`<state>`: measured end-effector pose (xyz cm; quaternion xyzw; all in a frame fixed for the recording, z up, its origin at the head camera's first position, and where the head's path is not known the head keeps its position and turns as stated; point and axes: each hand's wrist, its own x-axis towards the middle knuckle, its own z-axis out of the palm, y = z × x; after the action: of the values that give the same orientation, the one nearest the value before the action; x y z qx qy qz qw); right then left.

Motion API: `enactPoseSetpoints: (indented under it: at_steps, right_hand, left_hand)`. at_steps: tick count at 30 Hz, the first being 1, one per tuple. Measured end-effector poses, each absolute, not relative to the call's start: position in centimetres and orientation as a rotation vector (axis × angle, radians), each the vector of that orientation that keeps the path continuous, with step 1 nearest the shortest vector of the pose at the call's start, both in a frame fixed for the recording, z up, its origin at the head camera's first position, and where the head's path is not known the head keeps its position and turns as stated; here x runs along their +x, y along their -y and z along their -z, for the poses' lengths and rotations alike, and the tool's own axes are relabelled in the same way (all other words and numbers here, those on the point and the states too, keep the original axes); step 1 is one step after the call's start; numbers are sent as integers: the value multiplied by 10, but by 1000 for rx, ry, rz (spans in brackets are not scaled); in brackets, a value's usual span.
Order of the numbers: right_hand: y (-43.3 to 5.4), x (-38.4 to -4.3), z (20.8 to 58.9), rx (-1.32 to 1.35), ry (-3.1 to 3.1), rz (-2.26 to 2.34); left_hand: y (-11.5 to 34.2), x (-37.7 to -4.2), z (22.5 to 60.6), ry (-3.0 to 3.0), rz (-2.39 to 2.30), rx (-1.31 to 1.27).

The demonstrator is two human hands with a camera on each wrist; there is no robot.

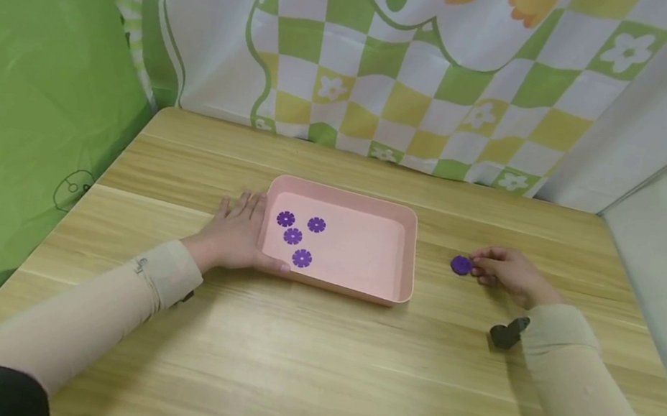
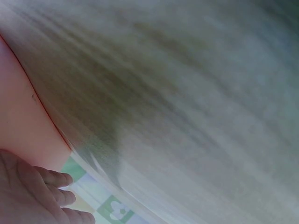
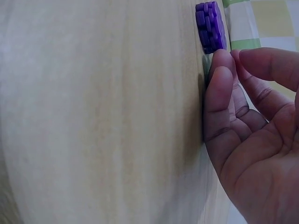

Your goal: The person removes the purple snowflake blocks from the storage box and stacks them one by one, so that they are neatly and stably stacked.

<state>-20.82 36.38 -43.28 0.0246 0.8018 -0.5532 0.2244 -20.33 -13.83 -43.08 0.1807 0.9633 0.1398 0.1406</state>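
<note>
My left hand rests against the left end of a shallow pink tray, fingers spread and thumb along its front rim. Four-sided with rounded corners, the tray holds several purple notched discs, lying flat apart from one another in its left half. To the right of the tray, a small stack of purple notched discs sits on the table. The fingertips of my right hand are at the stack's right edge. In the right wrist view, thumb and fingertips come together beside the stack; whether they pinch a disc is unclear.
Both lie on a light wood-grain table. A checked, flower-patterned cloth hangs behind its back edge, and a green cloth hangs at the left. A dark device juts from the right sleeve cuff, above the table.
</note>
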Motion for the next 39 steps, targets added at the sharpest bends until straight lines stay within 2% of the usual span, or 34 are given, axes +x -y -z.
enactPoseSetpoints:
  at_steps: [9, 15, 23, 39]
  right_hand:
    - [-365, -209, 430, 65, -2194, 1565]
    - [-356, -218, 413, 18, -2270, 1501]
    - [-302, -233, 390, -97, -2326, 1392]
    - [-208, -263, 382, -251, -2280, 1291]
  left_hand:
    - [138, -203, 429, -2780, -413, 525]
    - [139, -205, 431, -2787, -403, 541]
    - [139, -205, 431, -2773, -386, 527]
    - [140, -205, 430, -2788, -305, 544]
